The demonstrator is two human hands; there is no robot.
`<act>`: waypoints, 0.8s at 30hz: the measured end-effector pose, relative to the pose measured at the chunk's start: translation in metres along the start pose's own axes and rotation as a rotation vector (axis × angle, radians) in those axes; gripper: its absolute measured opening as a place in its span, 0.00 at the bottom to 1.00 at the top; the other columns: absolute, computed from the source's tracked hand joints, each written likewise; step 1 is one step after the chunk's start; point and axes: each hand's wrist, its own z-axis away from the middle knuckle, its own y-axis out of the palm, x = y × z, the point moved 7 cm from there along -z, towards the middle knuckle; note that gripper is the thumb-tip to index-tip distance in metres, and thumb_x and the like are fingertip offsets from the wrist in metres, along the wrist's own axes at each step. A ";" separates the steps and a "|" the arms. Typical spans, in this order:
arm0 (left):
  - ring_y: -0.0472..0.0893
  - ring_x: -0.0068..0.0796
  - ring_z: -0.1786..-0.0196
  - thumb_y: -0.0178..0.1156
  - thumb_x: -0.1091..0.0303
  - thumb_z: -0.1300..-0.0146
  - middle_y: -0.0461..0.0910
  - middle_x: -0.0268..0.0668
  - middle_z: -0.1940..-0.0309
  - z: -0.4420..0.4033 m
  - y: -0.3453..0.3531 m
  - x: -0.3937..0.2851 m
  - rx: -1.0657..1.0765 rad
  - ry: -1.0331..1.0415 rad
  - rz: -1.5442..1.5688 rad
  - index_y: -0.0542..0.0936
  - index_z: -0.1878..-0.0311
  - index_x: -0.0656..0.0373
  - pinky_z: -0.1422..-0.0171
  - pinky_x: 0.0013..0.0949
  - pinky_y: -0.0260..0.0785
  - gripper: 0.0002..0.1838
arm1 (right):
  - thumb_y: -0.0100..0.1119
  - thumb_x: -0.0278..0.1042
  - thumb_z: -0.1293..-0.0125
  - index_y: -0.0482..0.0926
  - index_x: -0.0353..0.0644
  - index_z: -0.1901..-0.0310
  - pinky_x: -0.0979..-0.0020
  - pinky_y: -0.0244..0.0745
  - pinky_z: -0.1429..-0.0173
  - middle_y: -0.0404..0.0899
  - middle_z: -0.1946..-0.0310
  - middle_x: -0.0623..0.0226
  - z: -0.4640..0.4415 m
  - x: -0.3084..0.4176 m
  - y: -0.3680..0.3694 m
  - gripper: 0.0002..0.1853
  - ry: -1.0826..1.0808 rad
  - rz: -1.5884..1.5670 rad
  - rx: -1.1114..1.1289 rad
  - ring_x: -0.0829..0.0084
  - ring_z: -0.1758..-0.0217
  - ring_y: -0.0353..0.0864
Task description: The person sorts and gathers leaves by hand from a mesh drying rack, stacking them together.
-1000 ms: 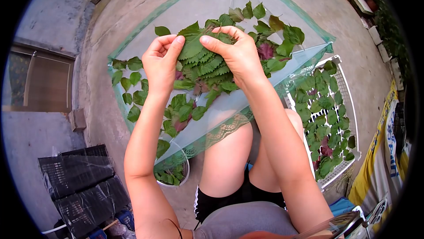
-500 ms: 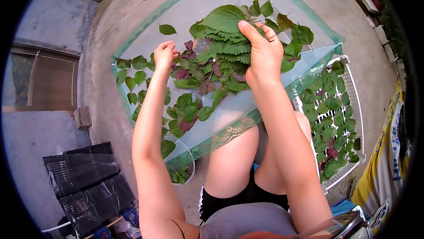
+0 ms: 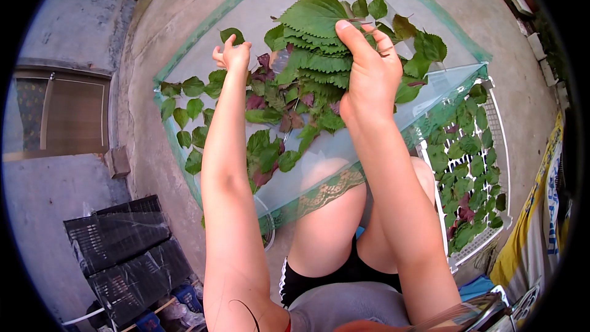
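My right hand [image 3: 375,65] holds a fanned stack of green, saw-edged perilla leaves [image 3: 316,15], thumb on top, stems toward the palm. Farther left, my left hand [image 3: 233,54] is over the sheer cloth with its fingers apart, holding nothing I can see. Just beyond its fingertips lies a single green leaf [image 3: 232,35], partly covered by them. Loose green and purple leaves [image 3: 264,151] are strewn over the sheer green-edged netting cloth [image 3: 270,22], which reaches across my knees. Part of the pile is hidden beneath the held stack.
A white slatted crate [image 3: 503,148] with many leaves stands to the right. A round container [image 3: 268,238] is partly hidden under the cloth. Black plastic-wrapped crates [image 3: 120,234] stand at lower left. A yellow and white sack [image 3: 528,209] lies at far right.
My left hand has moved forward to the single leaf, and its fingers have spread. My right hand, still holding the stack, appears slightly farther right.
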 end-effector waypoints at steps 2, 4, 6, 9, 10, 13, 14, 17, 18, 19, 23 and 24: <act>0.53 0.46 0.33 0.66 0.67 0.51 0.49 0.44 0.35 0.007 -0.008 -0.004 -0.148 0.061 -0.083 0.79 0.49 0.45 0.33 0.44 0.57 0.22 | 0.70 0.26 0.47 0.72 0.38 0.58 0.79 0.67 0.57 0.77 0.66 0.69 -0.001 -0.001 -0.001 0.18 -0.002 -0.003 -0.010 0.81 0.63 0.72; 0.55 0.46 0.35 0.65 0.69 0.51 0.51 0.44 0.37 0.016 -0.006 -0.006 -0.187 0.178 -0.150 0.79 0.51 0.46 0.34 0.45 0.58 0.20 | 0.70 0.25 0.47 0.72 0.38 0.58 0.79 0.67 0.57 0.77 0.66 0.69 0.000 0.001 0.000 0.18 -0.008 -0.006 -0.013 0.81 0.63 0.72; 0.57 0.47 0.36 0.62 0.71 0.51 0.56 0.44 0.41 0.027 0.000 -0.013 -0.191 0.370 -0.185 0.79 0.56 0.50 0.35 0.44 0.60 0.16 | 0.70 0.25 0.48 0.71 0.38 0.58 0.78 0.68 0.56 0.77 0.65 0.68 0.003 0.002 -0.001 0.18 0.000 -0.026 -0.050 0.80 0.62 0.73; 0.57 0.48 0.35 0.62 0.68 0.50 0.59 0.45 0.41 0.033 0.030 -0.009 0.118 0.423 -0.167 0.78 0.52 0.51 0.33 0.43 0.58 0.18 | 0.70 0.24 0.48 0.71 0.38 0.58 0.78 0.68 0.55 0.77 0.64 0.67 0.003 0.003 -0.003 0.18 -0.001 -0.037 -0.050 0.79 0.61 0.73; 0.57 0.48 0.35 0.62 0.68 0.50 0.59 0.45 0.41 0.035 0.035 -0.007 0.118 0.423 -0.165 0.78 0.52 0.51 0.33 0.43 0.58 0.18 | 0.70 0.24 0.48 0.71 0.38 0.58 0.78 0.68 0.55 0.77 0.64 0.67 0.003 0.003 -0.003 0.18 -0.003 -0.036 -0.049 0.79 0.61 0.73; 0.56 0.48 0.33 0.64 0.64 0.49 0.59 0.46 0.38 0.037 0.069 0.003 0.296 0.297 -0.177 0.76 0.45 0.51 0.30 0.43 0.55 0.24 | 0.69 0.24 0.48 0.71 0.38 0.58 0.77 0.68 0.54 0.77 0.63 0.66 0.002 0.004 -0.003 0.18 -0.012 -0.065 -0.033 0.79 0.61 0.73; 0.56 0.48 0.33 0.64 0.62 0.48 0.57 0.46 0.36 0.035 0.077 0.011 0.326 0.175 -0.129 0.75 0.42 0.50 0.29 0.42 0.54 0.28 | 0.69 0.24 0.48 0.70 0.38 0.58 0.77 0.69 0.54 0.77 0.63 0.66 0.001 0.005 -0.002 0.18 -0.009 -0.078 -0.033 0.78 0.61 0.73; 0.55 0.46 0.32 0.66 0.59 0.48 0.55 0.46 0.32 0.008 0.107 0.040 0.442 0.070 -0.021 0.71 0.36 0.52 0.27 0.41 0.50 0.33 | 0.69 0.23 0.48 0.70 0.38 0.57 0.76 0.69 0.54 0.77 0.63 0.66 0.001 0.007 -0.001 0.18 -0.002 -0.084 -0.037 0.78 0.61 0.73; 0.59 0.45 0.33 0.66 0.60 0.48 0.60 0.47 0.34 0.003 0.110 0.039 0.432 0.169 -0.125 0.72 0.37 0.56 0.28 0.41 0.53 0.33 | 0.69 0.23 0.48 0.70 0.38 0.57 0.76 0.69 0.54 0.77 0.64 0.66 0.001 0.007 -0.001 0.19 0.005 -0.079 -0.043 0.78 0.61 0.74; 0.63 0.45 0.34 0.66 0.61 0.49 0.64 0.49 0.36 0.000 0.113 0.039 0.422 0.267 -0.229 0.72 0.38 0.59 0.29 0.41 0.55 0.33 | 0.69 0.23 0.48 0.70 0.38 0.57 0.76 0.69 0.54 0.77 0.64 0.66 0.001 0.007 0.000 0.19 0.004 -0.079 -0.042 0.78 0.61 0.74; 0.76 0.39 0.43 0.68 0.65 0.49 0.76 0.49 0.45 -0.006 0.102 0.050 0.417 0.179 0.207 0.74 0.42 0.64 0.37 0.38 0.66 0.30 | 0.69 0.23 0.48 0.70 0.38 0.58 0.77 0.68 0.54 0.77 0.64 0.67 0.000 0.008 -0.002 0.18 -0.005 -0.074 -0.039 0.78 0.61 0.73; 0.79 0.35 0.48 0.68 0.67 0.49 0.78 0.47 0.48 0.005 0.082 0.036 0.357 0.178 0.279 0.75 0.42 0.65 0.41 0.35 0.69 0.29 | 0.69 0.23 0.48 0.71 0.38 0.58 0.77 0.68 0.54 0.77 0.64 0.67 -0.001 0.008 -0.003 0.18 -0.014 -0.070 -0.037 0.79 0.61 0.73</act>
